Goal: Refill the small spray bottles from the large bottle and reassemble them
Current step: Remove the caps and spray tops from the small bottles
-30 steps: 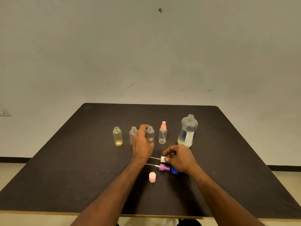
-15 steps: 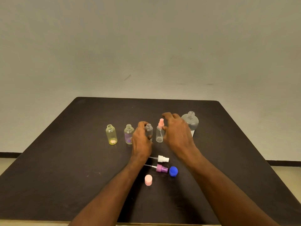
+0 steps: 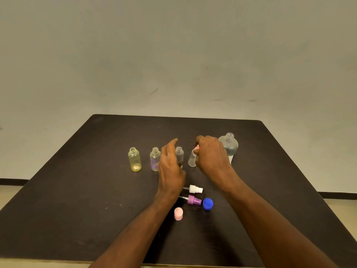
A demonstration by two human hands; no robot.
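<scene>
Dark table (image 3: 77, 200) carrying a back row, left to right: yellow bottle (image 3: 134, 159), purple-tinted bottle (image 3: 154, 159), clear bottle (image 3: 179, 154), frosted bottle (image 3: 192, 160), large bottle (image 3: 229, 146), all standing upright. Nearer edge: white sprayer (image 3: 195, 189) and purple sprayer (image 3: 193, 200) lying sideways, blue cap (image 3: 208, 203) just beside, pink cap (image 3: 178, 213) sitting apart

Bare, plain room, likely a test or recording space: dark square table (image 3: 77, 190) as sole furniture, blank grey-white wall (image 3: 173, 55) behind the table, dark skirting (image 3: 11, 181) and pale floor (image 3: 7, 192) beside it.
</scene>
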